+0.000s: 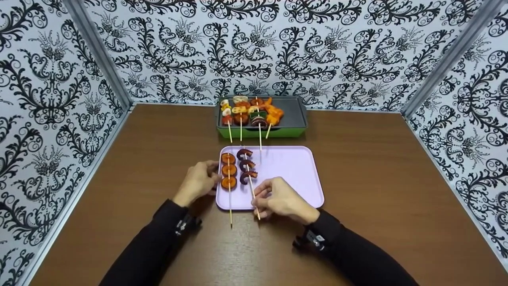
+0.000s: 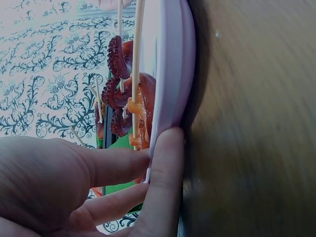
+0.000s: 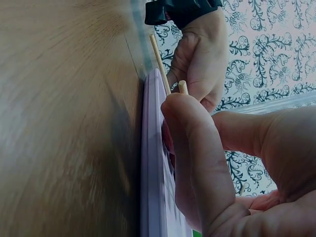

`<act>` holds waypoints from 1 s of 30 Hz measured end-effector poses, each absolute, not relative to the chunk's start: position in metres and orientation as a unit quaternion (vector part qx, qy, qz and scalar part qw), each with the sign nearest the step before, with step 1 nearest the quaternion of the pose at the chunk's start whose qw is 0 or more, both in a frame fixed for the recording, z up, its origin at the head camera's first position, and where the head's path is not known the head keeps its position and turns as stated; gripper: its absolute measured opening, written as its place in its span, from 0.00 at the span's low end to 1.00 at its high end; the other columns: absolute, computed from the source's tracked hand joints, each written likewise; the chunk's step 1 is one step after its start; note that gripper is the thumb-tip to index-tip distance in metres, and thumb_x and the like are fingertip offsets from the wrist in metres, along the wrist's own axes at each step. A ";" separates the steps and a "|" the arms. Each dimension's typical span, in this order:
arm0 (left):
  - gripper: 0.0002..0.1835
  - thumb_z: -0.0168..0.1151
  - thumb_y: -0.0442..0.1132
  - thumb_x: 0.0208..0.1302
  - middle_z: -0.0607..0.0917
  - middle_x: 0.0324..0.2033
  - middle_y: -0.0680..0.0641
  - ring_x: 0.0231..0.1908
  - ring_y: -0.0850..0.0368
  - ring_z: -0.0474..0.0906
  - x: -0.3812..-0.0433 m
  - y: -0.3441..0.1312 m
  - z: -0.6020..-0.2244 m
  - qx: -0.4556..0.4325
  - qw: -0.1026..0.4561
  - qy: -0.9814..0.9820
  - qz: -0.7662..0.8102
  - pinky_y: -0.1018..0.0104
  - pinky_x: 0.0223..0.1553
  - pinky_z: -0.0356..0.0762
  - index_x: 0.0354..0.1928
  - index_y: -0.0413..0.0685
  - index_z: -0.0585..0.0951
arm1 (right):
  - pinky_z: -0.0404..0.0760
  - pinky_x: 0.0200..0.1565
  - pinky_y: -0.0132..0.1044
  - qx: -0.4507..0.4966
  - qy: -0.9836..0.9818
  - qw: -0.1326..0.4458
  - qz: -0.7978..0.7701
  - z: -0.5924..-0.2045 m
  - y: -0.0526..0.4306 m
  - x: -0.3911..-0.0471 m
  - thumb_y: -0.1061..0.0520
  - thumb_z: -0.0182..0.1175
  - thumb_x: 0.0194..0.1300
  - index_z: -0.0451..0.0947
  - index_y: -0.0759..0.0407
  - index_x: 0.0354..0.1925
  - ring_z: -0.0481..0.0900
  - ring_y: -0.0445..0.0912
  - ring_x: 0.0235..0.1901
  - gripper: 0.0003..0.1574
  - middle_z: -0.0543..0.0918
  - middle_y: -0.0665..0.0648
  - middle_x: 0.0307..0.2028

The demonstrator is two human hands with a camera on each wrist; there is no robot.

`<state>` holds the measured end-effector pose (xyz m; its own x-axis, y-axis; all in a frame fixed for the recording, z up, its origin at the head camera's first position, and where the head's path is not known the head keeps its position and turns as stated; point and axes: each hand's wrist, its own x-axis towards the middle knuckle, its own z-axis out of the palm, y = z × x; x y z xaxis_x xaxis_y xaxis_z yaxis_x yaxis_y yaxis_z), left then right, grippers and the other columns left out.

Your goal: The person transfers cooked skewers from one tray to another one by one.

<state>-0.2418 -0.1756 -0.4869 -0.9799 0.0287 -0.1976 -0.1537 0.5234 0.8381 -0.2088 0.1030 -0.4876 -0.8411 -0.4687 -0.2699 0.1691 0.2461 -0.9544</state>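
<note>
A pale pink tray (image 1: 285, 171) lies on the table, bearing two skewers side by side. The left one carries round orange-brown slices (image 1: 229, 170); the right one, an octopus skewer (image 1: 247, 164), holds dark curled tentacle pieces. My left hand (image 1: 199, 179) grips the tray's left edge, with the rim (image 2: 170, 74) between its thumb and fingers in the left wrist view. With its fingertips, my right hand (image 1: 281, 199) pinches the lower stick of the octopus skewer over the tray's front edge. The stick's end (image 3: 183, 87) pokes out past the fingers in the right wrist view.
Behind the tray stands a green grill box (image 1: 262, 133) with a dark grey top. Several loaded skewers (image 1: 242, 113) lie on its left and middle, their sticks jutting forward. Patterned walls (image 1: 254, 51) enclose the brown table (image 1: 365, 167) at the back and sides.
</note>
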 end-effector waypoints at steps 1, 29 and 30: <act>0.30 0.68 0.29 0.83 0.89 0.45 0.40 0.41 0.49 0.93 -0.242 -0.176 -0.487 -0.036 0.095 0.867 0.487 0.60 0.35 0.98 0.83 0.39 0.78 | 0.96 0.33 0.34 -0.101 0.744 0.264 -0.606 -0.488 0.102 -0.209 0.69 0.73 0.74 0.82 0.75 0.53 0.93 0.44 0.28 0.14 0.91 0.61 0.36; 0.30 0.67 0.29 0.83 0.91 0.56 0.34 0.44 0.44 0.95 -0.241 -0.177 -0.488 -0.025 0.093 0.870 0.483 0.58 0.36 0.99 0.83 0.39 0.79 | 0.96 0.33 0.34 -0.094 0.734 0.259 -0.621 -0.494 0.086 -0.210 0.70 0.74 0.73 0.83 0.75 0.52 0.92 0.43 0.27 0.14 0.92 0.60 0.36; 0.30 0.67 0.28 0.83 0.91 0.56 0.34 0.44 0.44 0.96 -0.241 -0.177 -0.488 -0.026 0.095 0.868 0.487 0.58 0.36 0.99 0.83 0.39 0.78 | 0.96 0.33 0.34 -0.095 0.733 0.259 -0.622 -0.494 0.086 -0.210 0.69 0.74 0.73 0.83 0.76 0.52 0.93 0.43 0.27 0.14 0.92 0.60 0.36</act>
<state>-0.2414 -0.1767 -0.4881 -0.9805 0.0472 -0.1910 -0.1383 0.5247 0.8400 -0.2103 0.0865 -0.4942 -0.8485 -0.4602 -0.2613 0.1830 0.2082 -0.9608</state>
